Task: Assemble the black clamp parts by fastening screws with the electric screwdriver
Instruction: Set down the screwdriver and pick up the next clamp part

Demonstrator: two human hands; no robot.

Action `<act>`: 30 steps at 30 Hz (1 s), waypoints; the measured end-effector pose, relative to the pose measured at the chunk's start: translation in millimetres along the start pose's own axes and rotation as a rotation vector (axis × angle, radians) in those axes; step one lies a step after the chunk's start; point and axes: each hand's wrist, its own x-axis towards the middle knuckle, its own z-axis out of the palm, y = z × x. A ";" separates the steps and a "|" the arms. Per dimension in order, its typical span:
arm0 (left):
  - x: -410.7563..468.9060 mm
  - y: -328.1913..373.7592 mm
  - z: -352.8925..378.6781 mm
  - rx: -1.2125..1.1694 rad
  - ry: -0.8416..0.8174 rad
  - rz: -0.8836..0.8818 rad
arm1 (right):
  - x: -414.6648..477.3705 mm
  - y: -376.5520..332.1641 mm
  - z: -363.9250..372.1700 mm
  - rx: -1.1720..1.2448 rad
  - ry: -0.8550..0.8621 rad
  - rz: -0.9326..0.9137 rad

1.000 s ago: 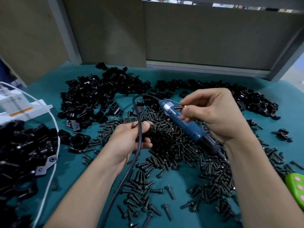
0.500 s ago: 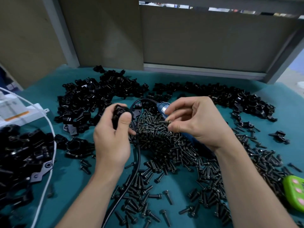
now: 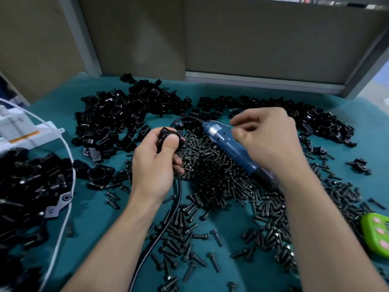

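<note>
Your left hand (image 3: 155, 165) grasps a black moulded clamp part (image 3: 166, 133) with a matt finish. The thumb lies across its front and the fingers curl behind it, so most of its outline is hidden.

Your right hand (image 3: 267, 144) is clenched round the blue, cylindrical electric screwdriver (image 3: 227, 146). Its smooth plastic barrel runs slantwise under the palm. The dark nose end disappears beneath the right wrist, so the bit cannot be seen. The right fingertips are blurred, and you cannot tell whether they pinch anything.

A black rubbery cord (image 3: 179, 192) leaves the rear of the electric screwdriver, loops round just beyond the left hand and runs down beside the left wrist to the lower edge of view.

Between and below the two hands lies a dense heap of black flanged machine screws (image 3: 210, 171). It thins out toward your forearms over the teal cloth-covered bench (image 3: 94, 224).

Beyond the left hand lies a far pile of angular black clamp parts (image 3: 130, 119), and a similar band of clamp parts (image 3: 315, 123) lies beyond the right hand. Left of the left forearm, a side pile of clamp parts (image 3: 27, 186) is cut off by the frame and bordered by a thin white cable (image 3: 63, 207). Bare cloth shows between that cable and the left forearm.

Right of the right forearm, a glossy green plastic object (image 3: 376, 234) with round pink buttons is cut off at the edge.
</note>
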 end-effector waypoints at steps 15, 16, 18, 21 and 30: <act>-5.2 1.9 5.6 0.064 -0.166 -0.083 | -87.2 14.1 37.5 -0.365 -0.563 -0.157; -6.1 0.8 6.0 0.074 -0.170 -0.082 | -87.8 14.6 39.1 -0.362 -0.568 -0.160; -6.9 -1.4 6.5 0.102 -0.171 -0.082 | -87.7 16.7 42.9 -0.288 -0.555 -0.126; -7.0 -4.1 7.0 0.133 -0.202 -0.080 | -86.1 19.2 43.9 0.166 -0.438 0.074; -13.9 -6.9 13.1 0.254 -0.529 0.008 | -73.4 27.8 37.3 1.092 -0.191 0.366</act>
